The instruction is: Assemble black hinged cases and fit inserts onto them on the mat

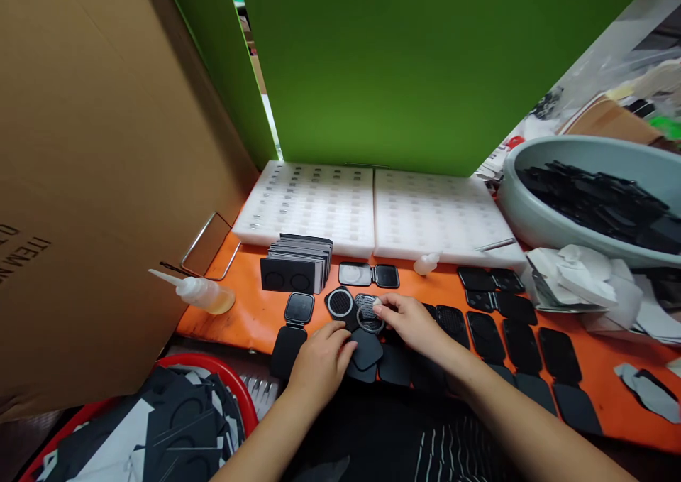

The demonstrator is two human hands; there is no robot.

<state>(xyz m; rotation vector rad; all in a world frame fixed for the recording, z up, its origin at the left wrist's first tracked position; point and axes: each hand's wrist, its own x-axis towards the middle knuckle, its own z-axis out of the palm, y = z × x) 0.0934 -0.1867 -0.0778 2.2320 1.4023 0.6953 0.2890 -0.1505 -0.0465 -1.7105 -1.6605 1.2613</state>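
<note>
My left hand (323, 358) is closed at the left edge of a small black flip case, its thumb against the case's dark square lid (368, 349). Above that lid lies the case's other half, with a pale ring (371, 320) over it. The thumb and fingertips of my right hand (407, 319) pinch together at the upper right of this ring; a small whitish bit shows between them. Just left of the ring sits a dark piece with a light grey ring (340, 302) around a mesh-like centre. How the ring is fixed to the case cannot be made out.
Open black cases (485, 334) line the orange table. Behind stand a stack of dark cards (296, 263), white foam trays (306, 209) and a small white bottle (425, 263). A spouted bottle (205, 294), red basket (242, 390) and grey-blue basin (585, 145) flank the work.
</note>
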